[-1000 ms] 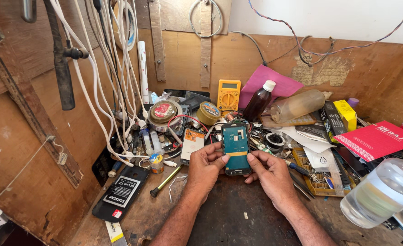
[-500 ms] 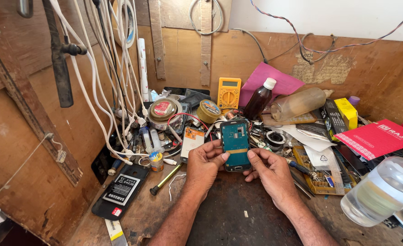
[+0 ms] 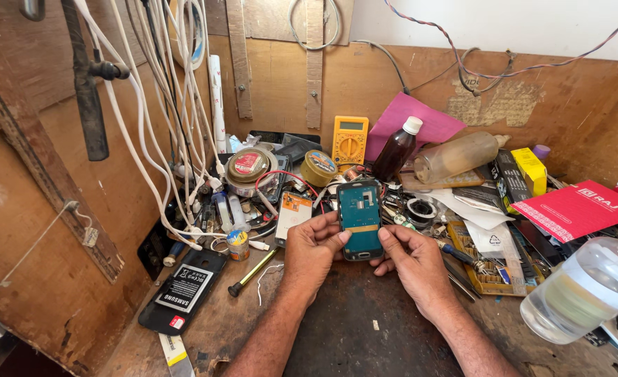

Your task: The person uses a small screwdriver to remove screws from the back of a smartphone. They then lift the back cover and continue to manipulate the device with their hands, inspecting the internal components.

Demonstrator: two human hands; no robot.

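Note:
Both hands hold an opened phone [image 3: 360, 218] with its teal circuit board facing up, just above a dark wooden bench. My left hand [image 3: 312, 253] grips its left edge, thumb resting on the board's lower left. My right hand [image 3: 412, 260] holds the right edge, thumb on the lower right. A phone back panel with an orange part [image 3: 294, 212] lies just left of the phone.
A black phone with a battery [image 3: 183, 290] and a yellow-handled screwdriver [image 3: 254, 271] lie at left. A yellow multimeter [image 3: 349, 142], brown bottle [image 3: 397, 149], round tins [image 3: 246, 167], red booklet [image 3: 574, 207] and clear plastic bottle [image 3: 588, 288] crowd the bench. White cables [image 3: 162, 119] hang at left.
The phone and both hands stay almost in place; my thumbs have shifted slightly on the board's lower edge.

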